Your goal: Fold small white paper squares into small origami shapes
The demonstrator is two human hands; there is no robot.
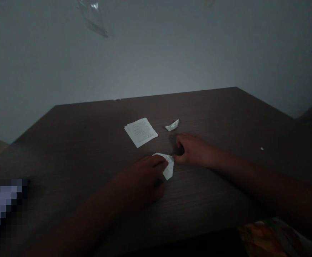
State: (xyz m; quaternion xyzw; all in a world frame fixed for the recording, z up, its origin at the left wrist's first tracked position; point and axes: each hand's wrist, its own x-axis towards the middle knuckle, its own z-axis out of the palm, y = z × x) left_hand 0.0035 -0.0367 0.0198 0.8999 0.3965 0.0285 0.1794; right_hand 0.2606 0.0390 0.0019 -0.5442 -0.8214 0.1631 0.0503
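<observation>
A partly folded piece of printed paper lies on the table near the middle. My left hand rests over its left part, its fingers pressing the paper down and hiding some of it. At the paper's right corner is my right hand, its thumb tip touching or very near the edge. The thumb and curled fingers of that hand stand apart, with nothing visible between them. Just beyond the right hand sits a small folded paper boat. A stack of square printed sheets lies to the boat's left.
The dark wooden table meets a pale wall at the back. A blurred-out device lies at the left edge. A tiny white scrap is on the right. Patterned cloth shows at the bottom right.
</observation>
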